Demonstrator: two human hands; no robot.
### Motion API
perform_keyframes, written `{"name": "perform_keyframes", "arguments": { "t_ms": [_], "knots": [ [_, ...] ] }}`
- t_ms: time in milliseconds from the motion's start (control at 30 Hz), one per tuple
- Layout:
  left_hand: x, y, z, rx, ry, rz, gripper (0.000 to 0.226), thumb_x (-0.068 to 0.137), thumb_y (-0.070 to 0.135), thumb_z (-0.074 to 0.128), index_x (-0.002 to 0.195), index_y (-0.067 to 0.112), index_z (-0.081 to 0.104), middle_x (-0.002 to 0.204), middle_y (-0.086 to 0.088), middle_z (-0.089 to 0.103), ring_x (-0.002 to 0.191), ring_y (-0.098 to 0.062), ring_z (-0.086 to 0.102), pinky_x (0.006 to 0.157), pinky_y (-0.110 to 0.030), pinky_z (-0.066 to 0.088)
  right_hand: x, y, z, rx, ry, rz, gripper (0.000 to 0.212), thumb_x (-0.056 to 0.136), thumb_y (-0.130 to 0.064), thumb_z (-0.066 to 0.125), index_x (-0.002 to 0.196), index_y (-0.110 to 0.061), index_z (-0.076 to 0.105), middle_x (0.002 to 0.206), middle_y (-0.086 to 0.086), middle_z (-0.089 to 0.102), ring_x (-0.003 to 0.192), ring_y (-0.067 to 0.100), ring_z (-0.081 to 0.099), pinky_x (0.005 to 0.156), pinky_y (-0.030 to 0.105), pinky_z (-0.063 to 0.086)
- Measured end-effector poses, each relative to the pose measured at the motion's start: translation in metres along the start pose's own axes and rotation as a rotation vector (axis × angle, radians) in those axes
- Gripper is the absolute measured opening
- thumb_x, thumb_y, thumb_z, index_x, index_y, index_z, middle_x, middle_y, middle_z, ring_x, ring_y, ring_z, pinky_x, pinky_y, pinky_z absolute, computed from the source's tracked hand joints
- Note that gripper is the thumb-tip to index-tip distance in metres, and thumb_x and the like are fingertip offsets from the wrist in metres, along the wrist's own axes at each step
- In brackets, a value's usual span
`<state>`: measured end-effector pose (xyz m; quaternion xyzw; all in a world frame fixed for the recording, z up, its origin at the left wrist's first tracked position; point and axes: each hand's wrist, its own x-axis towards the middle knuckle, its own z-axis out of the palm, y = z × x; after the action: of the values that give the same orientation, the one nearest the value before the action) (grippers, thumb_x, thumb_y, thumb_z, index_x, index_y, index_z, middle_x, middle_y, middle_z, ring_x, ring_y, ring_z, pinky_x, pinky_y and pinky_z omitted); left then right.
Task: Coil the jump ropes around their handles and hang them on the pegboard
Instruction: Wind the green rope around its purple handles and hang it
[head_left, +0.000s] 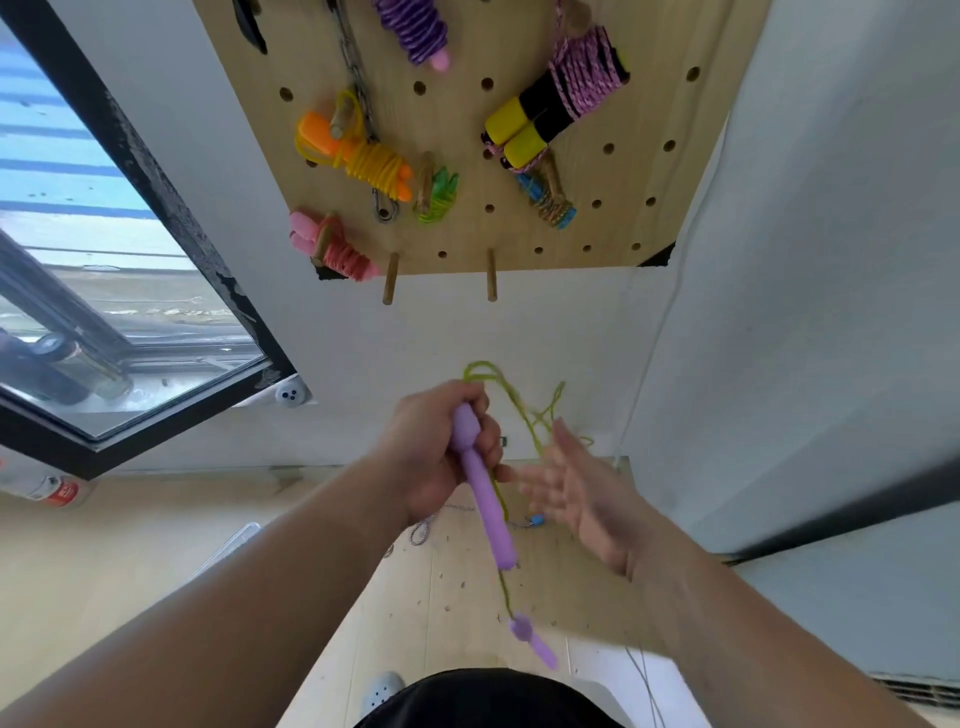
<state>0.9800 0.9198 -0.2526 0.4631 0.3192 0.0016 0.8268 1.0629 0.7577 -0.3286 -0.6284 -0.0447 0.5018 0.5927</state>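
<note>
Purple handle (487, 512) in left hand (431, 457); right hand (576, 493) splayed, seemingly empty.

Wooden pegboard (597, 223) on wall carries coiled ropes on pegs: purple rope (413, 28) at top, pink-speckled rope (587, 67) with yellow-black handles, yellow rope (371, 163) with orange handles, small green rope (439, 197), blue-handled rope (548, 202), pink rope (335, 249) at lower left. Light floor (457, 587) below: grey-white striped rope (421, 530) lies on it, clear plastic bin (241, 535) to the left.

You stand in a home storage corner: white walls (779, 312), a window (130, 332), a pegboard (462, 249) holding coiled jump ropes (374, 161).
</note>
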Motion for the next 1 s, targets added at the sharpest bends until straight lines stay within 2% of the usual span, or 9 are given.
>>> {"name": "perform_keyframes", "arguments": {
  "t_ms": [67,233,333,433,533,600,733,833,1000],
  "knots": [
    [0.006,0.015,0.011,-0.044,0.012,-0.039,0.031,0.098,0.022,0.045,0.068,0.014,0.047,0.053,-0.007,0.039,0.048,-0.023,0.042,0.062,-0.039,0.051,-0.004,0.016,0.006,-0.081,-0.14,0.017,0.12,0.052,-0.088,0.072,0.146,-0.018,0.047,0.133,0.007,0.066,0.123,0.019,0.063,0.113,0.041,0.043],
    [0.013,0.048,0.018,-0.086,0.078,0.012,0.03,0.097,0.022,0.043,0.067,0.015,0.044,0.052,-0.004,0.039,0.046,-0.021,0.041,0.066,-0.036,0.048,-0.017,0.028,0.009,-0.451,-0.185,-0.053,0.017,0.092,-0.041,0.066,0.096,-0.026,0.073,0.111,0.001,0.074,0.107,0.005,0.065,0.097,0.021,0.046],
    [0.013,0.063,0.008,-0.098,0.088,0.04,0.029,0.095,0.022,0.047,0.067,0.015,0.046,0.055,-0.003,0.038,0.047,-0.021,0.043,0.069,-0.037,0.049,-0.013,0.05,-0.008,-0.665,-0.071,0.043,0.03,0.102,-0.038,0.05,0.089,-0.025,0.072,0.12,0.006,0.066,0.121,0.028,0.057,0.098,0.038,0.044],
    [0.02,0.061,-0.014,0.037,0.148,0.046,0.021,0.093,0.019,0.049,0.077,0.008,0.056,0.06,-0.009,0.054,0.053,-0.026,0.057,0.066,-0.038,0.055,-0.017,0.057,-0.015,-0.587,-0.031,0.037,0.039,0.105,-0.042,0.043,0.088,-0.02,0.071,0.144,-0.002,0.056,0.121,0.009,0.057,0.095,0.035,0.045],
    [0.028,0.039,-0.049,0.265,0.239,-0.067,0.03,0.093,0.018,0.044,0.103,-0.004,0.062,0.082,-0.024,0.071,0.07,-0.037,0.07,0.065,-0.039,0.057,-0.017,0.044,-0.009,-0.344,0.087,-0.09,0.037,0.108,-0.032,0.042,0.085,-0.011,0.063,0.101,0.006,0.077,0.102,0.026,0.069,0.105,0.049,0.047],
    [0.032,0.017,-0.075,0.373,0.33,-0.173,0.032,0.092,0.018,0.046,0.106,-0.005,0.062,0.09,-0.028,0.072,0.072,-0.039,0.07,0.067,-0.04,0.057,-0.015,0.029,-0.003,-0.196,0.189,-0.126,0.037,0.108,-0.03,0.041,0.083,-0.011,0.061,0.09,0.01,0.077,0.096,0.031,0.072,0.101,0.051,0.052],
    [0.028,-0.025,-0.124,0.369,0.427,-0.348,0.033,0.093,0.026,0.05,0.09,-0.004,0.063,0.059,-0.016,0.057,0.038,-0.021,0.044,0.049,-0.024,0.042,-0.011,-0.001,0.011,-0.009,0.27,-0.214,0.039,0.109,-0.027,0.04,0.081,-0.008,0.06,0.081,0.016,0.072,0.09,0.038,0.071,0.08,0.046,0.059],
    [0.013,-0.053,-0.153,0.31,0.378,-0.443,0.045,0.093,0.044,0.052,0.085,0.0,0.061,0.051,-0.005,0.04,0.034,-0.015,0.029,0.044,-0.021,0.028,-0.01,-0.02,0.025,0.107,0.245,-0.25,0.039,0.109,-0.023,0.039,0.078,-0.01,0.058,0.072,0.015,0.067,0.079,0.035,0.069,0.071,0.042,0.056],
    [-0.004,-0.076,-0.156,0.238,0.395,-0.215,0.043,0.093,0.04,0.063,0.087,-0.002,0.065,0.058,-0.01,0.045,0.044,-0.02,0.036,0.048,-0.027,0.036,-0.007,-0.033,0.059,0.156,0.137,-0.212,0.039,0.109,-0.026,0.037,0.079,-0.009,0.056,0.073,0.017,0.065,0.095,0.053,0.068,0.07,0.042,0.056]
  ]
}}
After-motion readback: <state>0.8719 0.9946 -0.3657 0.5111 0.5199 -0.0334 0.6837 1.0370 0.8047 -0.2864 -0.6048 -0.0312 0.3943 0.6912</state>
